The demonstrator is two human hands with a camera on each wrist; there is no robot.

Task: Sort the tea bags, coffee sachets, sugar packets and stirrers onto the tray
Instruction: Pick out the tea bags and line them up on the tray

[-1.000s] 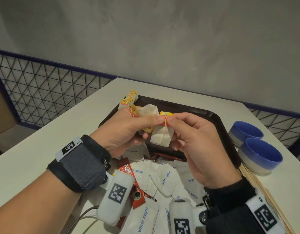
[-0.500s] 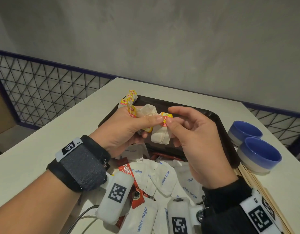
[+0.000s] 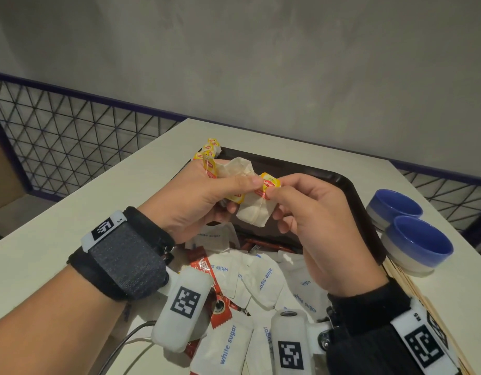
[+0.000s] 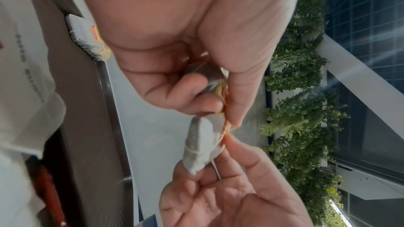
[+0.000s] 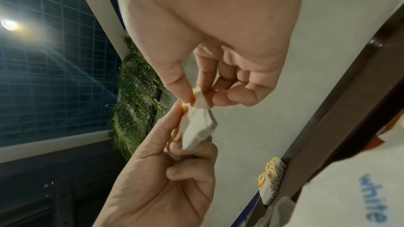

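Both hands meet above the dark tray (image 3: 350, 196). My left hand (image 3: 206, 201) grips a bunch of tea bags (image 3: 235, 170) with yellow tags. Its thumb presses on the yellow tag (image 3: 270, 182) of one white tea bag (image 3: 257, 212) (image 4: 198, 146) (image 5: 197, 127) that hangs between the hands. My right hand (image 3: 307, 212) pinches that same tag from the other side, thumb and forefinger closed on it, other fingers loosely curled. More tea bags (image 3: 208, 150) (image 5: 270, 179) sit at the tray's far left corner. White sugar packets (image 3: 263, 280) and red coffee sachets (image 3: 204, 266) lie heaped below my wrists.
Two blue bowls (image 3: 412, 239) stand at the right of the tray. Wooden stirrers (image 3: 423, 301) lie along the table's right side beside my right wrist. A wire mesh fence (image 3: 71, 147) borders the table on the left and a grey wall stands behind.
The hands have stayed together over the tray. The right hand's fingers have shifted slightly on the hanging tea bag's tag.
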